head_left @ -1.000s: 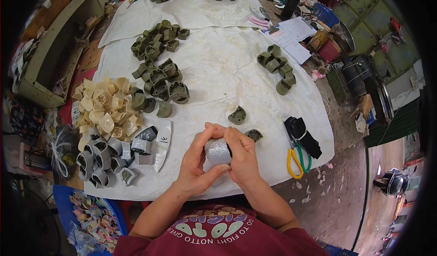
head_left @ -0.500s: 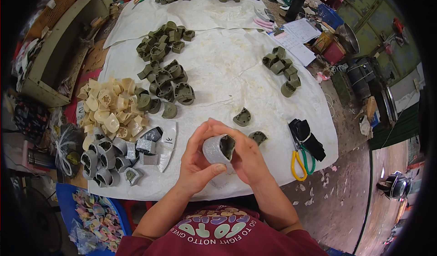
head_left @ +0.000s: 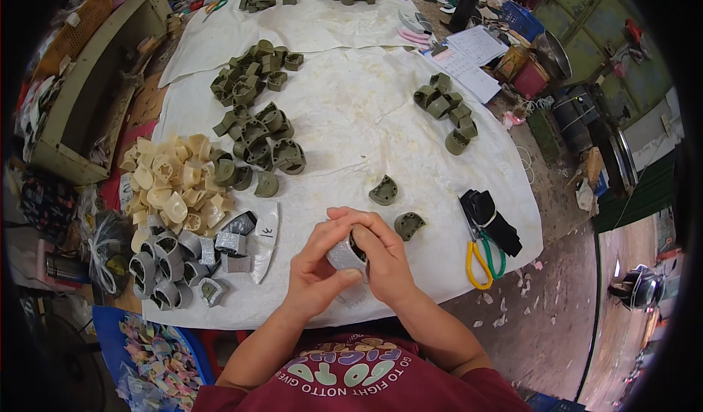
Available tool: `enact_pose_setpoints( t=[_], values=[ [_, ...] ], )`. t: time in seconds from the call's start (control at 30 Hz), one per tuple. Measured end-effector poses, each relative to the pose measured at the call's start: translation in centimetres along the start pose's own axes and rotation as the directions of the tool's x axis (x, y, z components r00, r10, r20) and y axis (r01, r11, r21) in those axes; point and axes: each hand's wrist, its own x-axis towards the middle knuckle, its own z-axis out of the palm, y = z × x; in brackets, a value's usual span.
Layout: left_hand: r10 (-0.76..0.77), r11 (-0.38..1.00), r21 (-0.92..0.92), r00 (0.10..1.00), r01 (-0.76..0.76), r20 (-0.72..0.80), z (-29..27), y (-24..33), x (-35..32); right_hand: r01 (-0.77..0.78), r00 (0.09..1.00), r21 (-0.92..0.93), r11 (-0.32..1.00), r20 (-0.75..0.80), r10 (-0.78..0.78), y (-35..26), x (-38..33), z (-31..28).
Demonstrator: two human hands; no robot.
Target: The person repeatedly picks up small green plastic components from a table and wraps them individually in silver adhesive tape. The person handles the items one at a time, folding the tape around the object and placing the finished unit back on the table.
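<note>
You are cupping a silver-wrapped block in your left hand while your right hand is closing over its top, fingers seemingly pressing into its dark opening. Two olive moulded pieces are lying just beyond your right hand on the white cloth.

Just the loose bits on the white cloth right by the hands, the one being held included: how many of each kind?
silver piece, held by left hand and right hand: 1
olive-green pieces: 2
scissors: 1
black bundle: 1
Total: 5
</note>
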Motion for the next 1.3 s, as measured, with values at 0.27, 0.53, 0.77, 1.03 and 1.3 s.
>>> enact_pose_setpoints(
  t=[0.27,0.53,0.77,1.03,1.3],
  values=[
    [-0.205,0.951,-0.274,0.957,0.145,-0.206,0.7,0.1,-0.7,0.437,0.898,-0.641,0.631,0.273,-0.345,-1.4,0.5,-1.3],
    [-0.334,0.787,-0.587,0.931,0.189,-0.149,1.1,1.4,0.0,0.203,0.971,-0.455,0.867,0.209,-0.118,-2.5,0.4,-1.8],
    [-0.284,0.702,-0.671,0.958,0.239,0.044,0.0,0.6,-0.8,-0.281,0.929,0.223,0.933,0.306,0.207,-2.9,0.4,-2.2],
    [-0.432,0.6,-0.676,0.884,0.429,0.178,-0.6,1.9,-0.7,-0.195,0.962,-0.085,0.977,0.18,0.207,-0.7,0.4,-3.0],
    [-0.418,0.908,-0.135,0.843,0.396,-0.339,0.7,1.9,0.4,0.287,0.951,-0.689,0.666,0.12,-0.286,-1.2,-0.2,-0.5]
  ],
)
